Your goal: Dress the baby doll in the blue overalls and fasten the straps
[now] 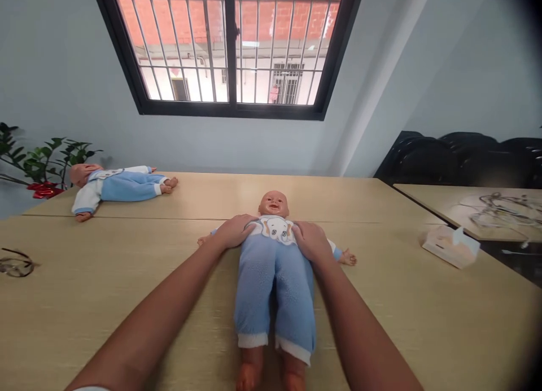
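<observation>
A baby doll (275, 272) in blue trousers and a white top with an elephant face lies on its back on the table, head away from me and feet toward me. My left hand (237, 231) is closed on the doll's side at chest height, thumb on the top. On the opposite side of the chest, my right hand (312, 239) grips in the same way, its thumb near the elephant print. Both of the doll's arms stretch out sideways past my hands. Some of my fingers are hidden behind the doll's sides.
A second doll (131, 186) in similar clothes lies at the far left of the table (169, 261), near a potted plant (46, 159). Eyeglasses (16, 265) rest at the left edge. To the right are a tissue box (451, 247), tangled cables (503, 210) and black chairs (457, 159).
</observation>
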The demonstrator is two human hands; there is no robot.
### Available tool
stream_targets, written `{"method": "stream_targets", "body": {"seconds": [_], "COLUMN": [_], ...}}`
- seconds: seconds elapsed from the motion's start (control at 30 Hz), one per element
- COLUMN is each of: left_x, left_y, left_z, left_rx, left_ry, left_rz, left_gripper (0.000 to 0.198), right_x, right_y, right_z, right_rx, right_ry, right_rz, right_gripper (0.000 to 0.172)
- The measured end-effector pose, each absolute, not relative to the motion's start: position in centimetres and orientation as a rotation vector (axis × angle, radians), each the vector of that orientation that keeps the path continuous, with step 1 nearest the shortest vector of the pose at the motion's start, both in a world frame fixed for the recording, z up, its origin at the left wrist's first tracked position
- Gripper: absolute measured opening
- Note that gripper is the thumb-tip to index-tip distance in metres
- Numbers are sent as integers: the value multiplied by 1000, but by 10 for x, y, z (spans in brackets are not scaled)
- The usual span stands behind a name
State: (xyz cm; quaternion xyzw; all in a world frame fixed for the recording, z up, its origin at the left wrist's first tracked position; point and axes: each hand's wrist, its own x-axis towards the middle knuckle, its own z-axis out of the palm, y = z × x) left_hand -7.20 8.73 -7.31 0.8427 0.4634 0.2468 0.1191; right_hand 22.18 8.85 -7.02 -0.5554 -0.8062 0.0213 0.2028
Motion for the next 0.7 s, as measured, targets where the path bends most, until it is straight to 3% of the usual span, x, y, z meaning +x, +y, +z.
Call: {"method": "stream_targets", "body": {"seconds": [0.23,0.37,0.7], "left_x": [-67,-67,-77], "left_y": [49,34,29], "left_z": [-73,-77,-88], "left_rx": [2507,2572,2662], "left_ry": [1138,1070,930], "left_rz": [1000,847,846], "left_gripper": [48,54,75], "right_x": [223,215,190], "right_y": [80,67,14], "right_z": [-67,-68,-35], "right_rx": [-1325,-1088,-1314], "right_ry": [-2151,-2292,-2397], "right_rz": [87,271,346], "right_gripper": [46,52,72]}}
